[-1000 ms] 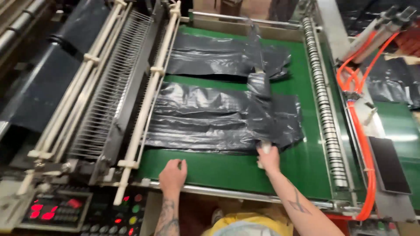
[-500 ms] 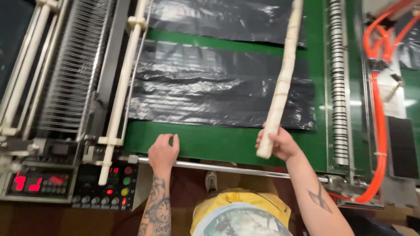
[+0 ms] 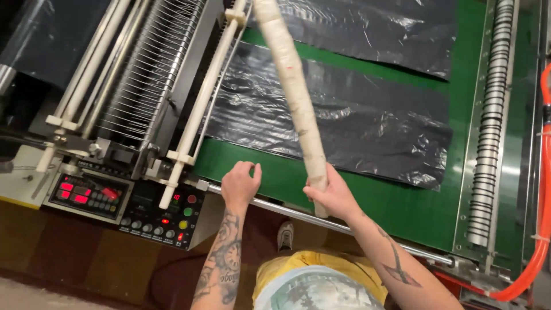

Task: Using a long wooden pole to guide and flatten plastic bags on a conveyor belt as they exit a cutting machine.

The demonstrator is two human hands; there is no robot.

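Fingers (image 3: 319, 189) of our right hand (image 3: 332, 195) wrap tight around the bottom end of a long pale cardboard tube (image 3: 290, 86), and we hold it up so it leans over the flat green machine table (image 3: 402, 209). Our left hand (image 3: 240, 185) sits on the near edge of that table, by the shiny metal rail (image 3: 287, 211), with its fingers curled loosely and holding nothing.

Two piles of flat black plastic bags (image 3: 344, 115) lie on the green table, one near us and one farther back. We think the bags are made and laid out already. The tube is up in the air above them and does not touch them, and no bag is wound on it, so we guess the picking up or rolling is not done yet.

A grey panel with red lights and round buttons (image 3: 155, 215) sits to our left, and an orange hose (image 3: 539, 252) runs down the right side.
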